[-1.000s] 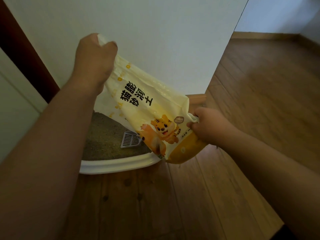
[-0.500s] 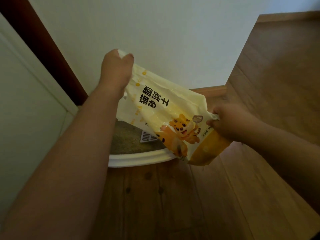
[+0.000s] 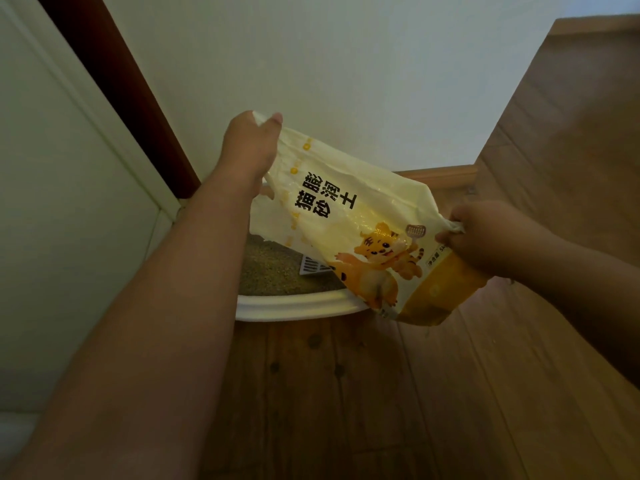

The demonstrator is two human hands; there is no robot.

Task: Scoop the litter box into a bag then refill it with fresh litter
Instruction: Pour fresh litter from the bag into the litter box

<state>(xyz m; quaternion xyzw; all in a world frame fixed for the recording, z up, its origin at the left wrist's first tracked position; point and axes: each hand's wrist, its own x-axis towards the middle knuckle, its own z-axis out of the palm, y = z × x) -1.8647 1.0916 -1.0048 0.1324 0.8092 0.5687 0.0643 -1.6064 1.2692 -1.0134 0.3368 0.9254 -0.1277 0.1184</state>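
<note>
A yellow and white litter bag (image 3: 360,233) with a cartoon tiger hangs slack and tilted above the white litter box (image 3: 298,306). My left hand (image 3: 251,147) grips the bag's upper left corner. My right hand (image 3: 485,233) pinches its right edge, lower down. The box holds grey-brown litter (image 3: 273,268). A white slotted scoop (image 3: 313,266) lies on the litter, partly hidden behind the bag. Most of the box is covered by the bag and my left forearm.
The box sits on a wooden floor (image 3: 346,393) against a white wall (image 3: 346,81). A dark red door frame (image 3: 114,88) and a white door (image 3: 52,220) stand to the left. A wooden skirting board (image 3: 440,174) runs behind the box. More floor stretches right.
The view has shifted, so the hands, bag and box sit further right and lower in frame. Both hands keep their hold on the bag, which stays tilted over the box.
</note>
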